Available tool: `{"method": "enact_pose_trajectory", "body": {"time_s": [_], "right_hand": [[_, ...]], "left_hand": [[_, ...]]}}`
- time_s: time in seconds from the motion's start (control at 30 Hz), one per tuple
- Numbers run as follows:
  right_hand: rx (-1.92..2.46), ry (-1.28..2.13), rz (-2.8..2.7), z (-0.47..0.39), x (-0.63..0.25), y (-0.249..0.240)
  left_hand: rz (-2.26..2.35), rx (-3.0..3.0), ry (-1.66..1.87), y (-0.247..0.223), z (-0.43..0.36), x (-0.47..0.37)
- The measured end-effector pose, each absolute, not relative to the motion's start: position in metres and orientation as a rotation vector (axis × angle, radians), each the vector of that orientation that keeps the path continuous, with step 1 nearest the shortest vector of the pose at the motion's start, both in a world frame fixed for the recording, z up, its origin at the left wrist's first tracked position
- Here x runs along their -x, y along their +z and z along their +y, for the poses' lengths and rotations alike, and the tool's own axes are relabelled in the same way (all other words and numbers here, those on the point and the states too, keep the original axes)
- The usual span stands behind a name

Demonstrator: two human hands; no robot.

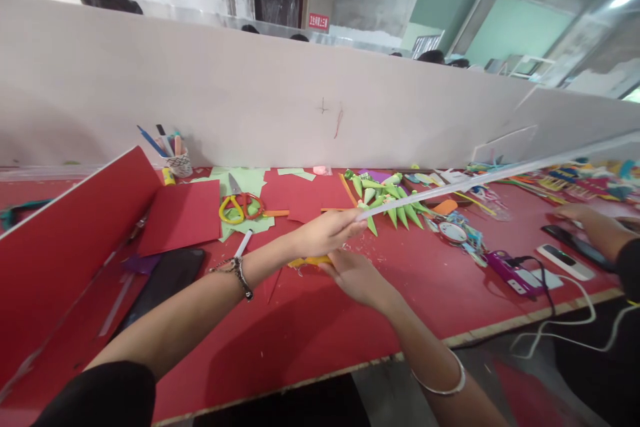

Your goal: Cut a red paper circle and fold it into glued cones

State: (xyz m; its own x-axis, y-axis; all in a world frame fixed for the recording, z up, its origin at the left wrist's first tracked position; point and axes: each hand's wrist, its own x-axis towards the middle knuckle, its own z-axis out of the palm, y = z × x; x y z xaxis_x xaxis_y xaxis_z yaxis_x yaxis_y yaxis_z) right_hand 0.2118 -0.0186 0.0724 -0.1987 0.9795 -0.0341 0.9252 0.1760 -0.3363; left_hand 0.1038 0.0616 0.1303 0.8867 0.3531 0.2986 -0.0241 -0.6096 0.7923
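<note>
My left hand (331, 230) is closed, with a long whitish, translucent strip (450, 185) running from its fingertips up to the right edge of the view. Just below it, my right hand (357, 277) pinches a small yellow piece (311, 261), partly hidden by the fingers. Behind my hands lie pointed green folded-paper shapes (395, 203) in a cluster. Yellow-handled scissors (233, 208) and a red-orange-handled pair (253, 205) rest on light green paper (250, 177). A white pen-like stick (244, 243) is beside my left forearm.
Red card sheets (185, 213) and a dark phone-like slab (163, 287) lie left, beside a standing red board (75, 260). A cup of pens (179, 163) stands by the white partition (250, 93). At right are a tape roll (453, 233), purple device (510, 273) and another person's hand (575, 213).
</note>
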Motion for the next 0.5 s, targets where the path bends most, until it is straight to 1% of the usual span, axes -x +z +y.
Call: {"method": "enact_pose_trajectory", "body": {"time_s": [0.33, 0.5], "right_hand": [[1.840, 0.485, -2.208, -0.017, -0.216, 0.066], [1.873, 0.468, -2.192, -0.017, -0.217, 0.065]], "left_hand": [[0.294, -2.210, 0.466, 0.124, 0.072, -0.100], [0.245, -2.227, 0.322, 0.126, 0.074, -0.095]]}}
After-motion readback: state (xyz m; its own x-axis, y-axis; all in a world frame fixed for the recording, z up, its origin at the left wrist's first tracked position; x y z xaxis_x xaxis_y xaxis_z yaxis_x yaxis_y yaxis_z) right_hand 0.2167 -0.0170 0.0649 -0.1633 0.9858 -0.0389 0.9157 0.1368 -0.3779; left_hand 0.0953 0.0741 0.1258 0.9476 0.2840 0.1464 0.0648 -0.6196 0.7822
